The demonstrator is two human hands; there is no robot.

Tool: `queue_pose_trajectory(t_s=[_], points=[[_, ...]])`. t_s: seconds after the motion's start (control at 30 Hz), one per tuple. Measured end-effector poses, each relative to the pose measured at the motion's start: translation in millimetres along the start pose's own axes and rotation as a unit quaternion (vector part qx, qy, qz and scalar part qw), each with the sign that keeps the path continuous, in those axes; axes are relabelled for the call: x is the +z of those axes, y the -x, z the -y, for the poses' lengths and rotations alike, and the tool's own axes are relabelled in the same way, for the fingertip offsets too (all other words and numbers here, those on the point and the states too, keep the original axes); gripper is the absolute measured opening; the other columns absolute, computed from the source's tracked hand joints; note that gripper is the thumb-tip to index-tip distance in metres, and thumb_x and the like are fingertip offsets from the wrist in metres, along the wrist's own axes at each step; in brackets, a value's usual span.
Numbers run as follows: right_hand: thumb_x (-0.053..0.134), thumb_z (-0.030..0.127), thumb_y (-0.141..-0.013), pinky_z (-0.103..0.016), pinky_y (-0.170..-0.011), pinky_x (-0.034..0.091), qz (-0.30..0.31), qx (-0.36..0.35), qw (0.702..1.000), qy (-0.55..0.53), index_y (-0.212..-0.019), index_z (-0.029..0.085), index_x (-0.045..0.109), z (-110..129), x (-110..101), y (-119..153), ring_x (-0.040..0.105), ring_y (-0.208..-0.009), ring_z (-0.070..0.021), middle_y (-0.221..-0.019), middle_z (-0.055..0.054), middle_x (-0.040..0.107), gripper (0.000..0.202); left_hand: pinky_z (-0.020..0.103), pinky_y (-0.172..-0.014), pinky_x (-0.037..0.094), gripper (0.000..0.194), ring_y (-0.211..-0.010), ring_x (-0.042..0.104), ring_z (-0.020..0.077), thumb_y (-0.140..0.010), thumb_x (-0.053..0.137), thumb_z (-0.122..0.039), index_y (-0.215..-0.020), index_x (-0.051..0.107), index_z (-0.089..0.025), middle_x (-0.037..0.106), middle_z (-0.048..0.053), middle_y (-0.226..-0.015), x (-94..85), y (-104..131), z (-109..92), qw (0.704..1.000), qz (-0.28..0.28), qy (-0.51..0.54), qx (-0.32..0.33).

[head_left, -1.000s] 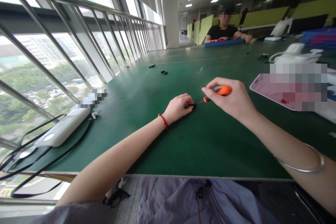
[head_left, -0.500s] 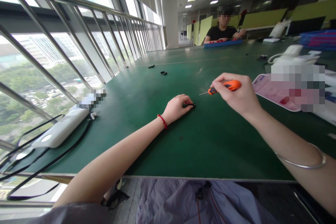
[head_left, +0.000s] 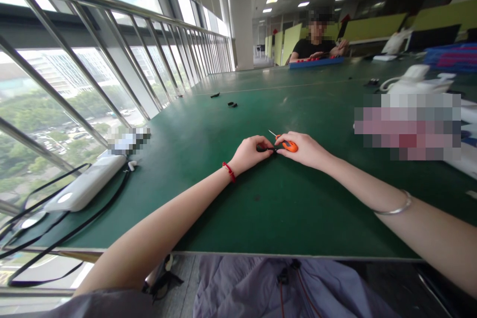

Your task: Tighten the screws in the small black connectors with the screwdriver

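Note:
My left hand (head_left: 250, 153) rests on the green tabletop, its fingers closed on a small black part (head_left: 264, 149) whose kind is too small to make out. Close against it, my right hand (head_left: 303, 148) grips a screwdriver (head_left: 288, 146) with an orange and black handle. The screwdriver's thin metal shaft points up and to the left, away from the black part. My right fingertips meet the right end of the black part, beside my left fingertips. What the right fingertips pinch there is partly hidden.
Small black pieces (head_left: 232, 105) lie farther back on the green table (head_left: 298, 208). A white power strip (head_left: 89, 179) with black cables is by the railing at left. White items (head_left: 413, 79) stand at right. A person (head_left: 316, 42) sits across behind a blue tray (head_left: 316, 62).
My right hand has moved left and down with the screwdriver, coming up to my left hand. The shaft now points up-left. The left hand stays in place.

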State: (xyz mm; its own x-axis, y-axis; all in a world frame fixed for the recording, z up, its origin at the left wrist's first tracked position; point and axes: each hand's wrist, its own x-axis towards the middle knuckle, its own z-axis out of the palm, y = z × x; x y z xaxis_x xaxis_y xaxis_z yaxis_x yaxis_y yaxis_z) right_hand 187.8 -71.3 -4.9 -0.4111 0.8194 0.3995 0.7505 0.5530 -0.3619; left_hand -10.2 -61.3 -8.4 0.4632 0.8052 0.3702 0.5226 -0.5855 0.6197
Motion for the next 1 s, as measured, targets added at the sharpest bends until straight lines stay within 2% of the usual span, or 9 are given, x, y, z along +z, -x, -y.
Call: queue_pose_trajectory(t_s=[0.43, 0.63, 0.8, 1.0], points=[[0.059, 0.027, -0.076, -0.028, -0.067, 0.041, 0.037, -0.004, 0.999, 0.031, -0.092, 0.024, 0.064, 8.2, -2.0, 0.1, 0.058, -0.078, -0.019, -0.086, -0.003, 0.059, 0.017, 0.026, -0.076, 0.048, 0.013, -0.078, 0.062, 0.0143, -0.074, 0.06, -0.023, -0.081, 0.067, -0.014, 0.069, 0.003, -0.083, -0.1, -1.3, -0.4, 0.999, 0.01, 0.048, -0.015], [0.058, 0.034, -0.079, -0.027, -0.066, 0.041, 0.012, -0.001, 1.0, 0.019, -0.094, 0.024, 0.063, 6.5, -1.9, 0.6, 0.059, -0.078, -0.0176, -0.092, -0.003, 0.063, 0.019, 0.028, -0.077, 0.048, 0.013, -0.083, 0.061, 0.0159, -0.076, 0.061, -0.025, -0.082, 0.067, -0.016, 0.067, 0.004, -0.087, -1.9, 2.0, -5.3, 0.999, -0.038, -0.01, 0.021], [0.056, 0.033, -0.08, -0.026, -0.065, 0.039, 0.001, -0.015, 1.0, 0.021, -0.092, 0.023, 0.064, 8.0, -4.1, 0.7, 0.058, -0.075, -0.0166, -0.091, -0.003, 0.063, 0.018, 0.03, -0.081, 0.046, 0.011, -0.086, 0.059, 0.0174, -0.078, 0.061, -0.026, -0.082, 0.066, -0.017, 0.066, 0.004, -0.087, -3.1, 5.0, -9.9, 0.994, -0.045, -0.064, 0.075], [0.055, 0.031, -0.08, -0.026, -0.063, 0.039, -0.002, -0.025, 0.999, 0.03, -0.09, 0.023, 0.065, 11.0, -6.7, 1.7, 0.057, -0.072, -0.0162, -0.086, -0.002, 0.062, 0.016, 0.031, -0.081, 0.046, 0.011, -0.089, 0.058, 0.0182, -0.08, 0.059, -0.026, -0.082, 0.065, -0.018, 0.065, 0.003, -0.09, -4.0, 8.6, -13.8, 0.989, -0.054, -0.117, 0.079]])
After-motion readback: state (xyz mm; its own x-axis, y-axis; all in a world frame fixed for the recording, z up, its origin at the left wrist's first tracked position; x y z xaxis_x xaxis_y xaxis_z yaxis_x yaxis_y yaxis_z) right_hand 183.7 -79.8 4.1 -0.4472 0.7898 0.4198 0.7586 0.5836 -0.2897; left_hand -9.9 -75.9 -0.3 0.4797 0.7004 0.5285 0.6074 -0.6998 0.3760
